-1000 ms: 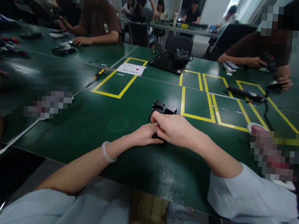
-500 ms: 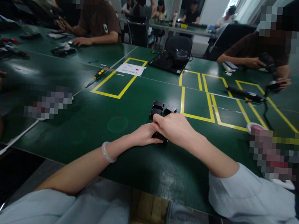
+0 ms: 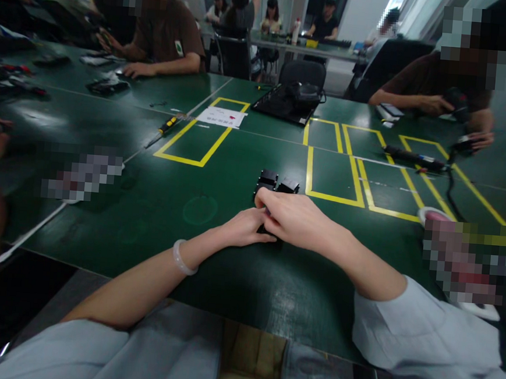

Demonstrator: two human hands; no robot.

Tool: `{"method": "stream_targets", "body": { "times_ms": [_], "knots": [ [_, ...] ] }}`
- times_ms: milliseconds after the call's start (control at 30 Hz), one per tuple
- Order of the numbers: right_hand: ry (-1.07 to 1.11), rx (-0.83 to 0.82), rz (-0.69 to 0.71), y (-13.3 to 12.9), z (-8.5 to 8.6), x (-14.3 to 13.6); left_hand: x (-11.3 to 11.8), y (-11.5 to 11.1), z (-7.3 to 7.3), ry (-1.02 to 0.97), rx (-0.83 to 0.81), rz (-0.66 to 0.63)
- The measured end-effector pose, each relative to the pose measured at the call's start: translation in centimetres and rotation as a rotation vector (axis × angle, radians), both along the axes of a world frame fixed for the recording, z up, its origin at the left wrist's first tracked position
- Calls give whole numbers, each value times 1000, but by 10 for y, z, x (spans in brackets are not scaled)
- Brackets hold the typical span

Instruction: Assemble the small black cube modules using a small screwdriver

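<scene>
Both hands meet over a black blocky part on the green table, near its front edge. My left hand is closed on the part's near left side, thumb along its lower edge. From the right, my right hand reaches across with bent fingers pressed at the top of the same part; what the fingertips grip is hidden behind the hand. Just beyond my knuckles stand black box-shaped pieces, one on the left and a tilted one on the right. Whether they join the held part cannot be seen.
Yellow tape outlines mark the green table. A yellow-and-black screwdriver and a paper sheet lie at left. Farther back is a black tray. Co-workers sit left, right and opposite; one on the right holds a dark tool.
My right hand has shifted slightly left and down over the black part. My left hand stays almost in place.
</scene>
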State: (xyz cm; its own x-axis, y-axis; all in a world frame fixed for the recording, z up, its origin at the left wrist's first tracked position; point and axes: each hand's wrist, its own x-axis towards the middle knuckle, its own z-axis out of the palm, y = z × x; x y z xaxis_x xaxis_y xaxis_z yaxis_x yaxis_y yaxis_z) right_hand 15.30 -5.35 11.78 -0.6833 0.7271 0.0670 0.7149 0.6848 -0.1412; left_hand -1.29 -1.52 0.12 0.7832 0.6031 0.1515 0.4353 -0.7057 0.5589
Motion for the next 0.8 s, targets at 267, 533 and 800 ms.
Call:
{"method": "stream_targets", "body": {
  "times_ms": [267, 533, 800],
  "knots": [
    [-56, 17, -58, 1, -1, 2, 1, 0, 2, 14, -26, 10],
    [-96, 50, -86, 2, -3, 1, 0, 0, 3, 4, -26, 12],
    [-5, 27, -33, 1, -6, 6, 1, 0, 6, 17, -30, -6]
  ]
}}
